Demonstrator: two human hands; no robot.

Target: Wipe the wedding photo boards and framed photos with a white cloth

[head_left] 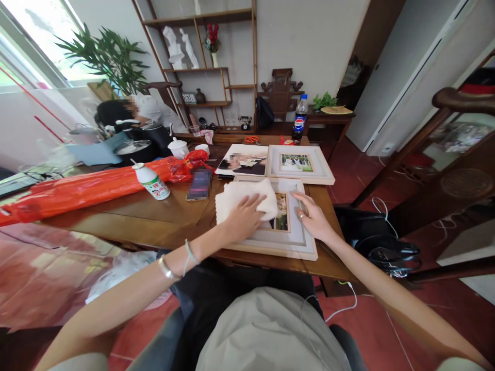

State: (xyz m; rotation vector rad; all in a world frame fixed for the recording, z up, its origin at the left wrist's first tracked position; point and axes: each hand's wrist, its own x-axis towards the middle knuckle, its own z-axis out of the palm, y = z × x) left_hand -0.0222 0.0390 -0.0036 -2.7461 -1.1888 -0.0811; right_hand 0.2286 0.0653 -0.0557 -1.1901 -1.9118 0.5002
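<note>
A white picture frame (288, 239) with a photo in it lies flat near the front edge of the wooden table (154, 216). My left hand (243, 219) presses a folded white cloth (240, 198) onto the frame's glass, fingers flat on top of the cloth. My right hand (315, 219) rests on the frame's right side, fingers stretched out and lying flat; a ring shows on one finger.
Behind lie a second white frame (299, 164) and an unframed photo (243, 161). A phone (199, 185), a white spray bottle (151, 181) and a long orange plastic bag (85, 188) lie to the left. A soda bottle (299, 118), pots and another person sit at the far end.
</note>
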